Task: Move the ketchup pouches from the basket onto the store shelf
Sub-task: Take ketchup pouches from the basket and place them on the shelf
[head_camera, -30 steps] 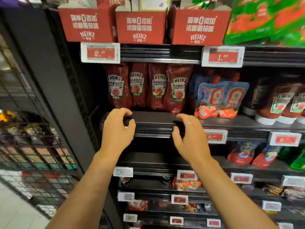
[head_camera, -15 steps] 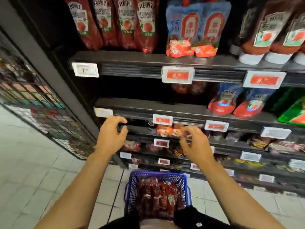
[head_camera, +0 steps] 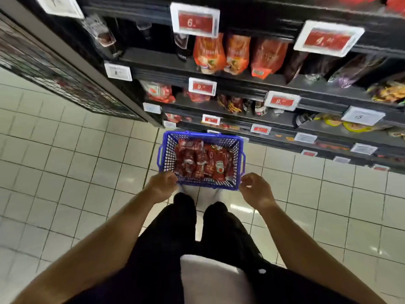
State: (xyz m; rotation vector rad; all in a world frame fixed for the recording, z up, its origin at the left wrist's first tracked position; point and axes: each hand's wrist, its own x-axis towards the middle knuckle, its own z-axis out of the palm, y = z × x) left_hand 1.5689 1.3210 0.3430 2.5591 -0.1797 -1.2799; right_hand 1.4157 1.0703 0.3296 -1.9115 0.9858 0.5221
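A blue plastic basket stands on the tiled floor in front of my feet, against the foot of the shelf unit. Several red ketchup pouches lie piled inside it. My left hand hovers at the basket's near left corner with its fingers loosely curled and nothing in them. My right hand hangs just off the near right corner, fingers likewise relaxed and curled, holding nothing. The upper shelf that carries the standing ketchup pouches is out of the frame.
Black store shelves with red and white price tags rise behind the basket, stocked with orange sauce pouches and other packets. A wire mesh rack stands at left. Pale floor tiles spread left and right.
My view has tilted from the upper shelves down to the floor. Both hands have dropped from the shelf edge to the near rim of the basket.
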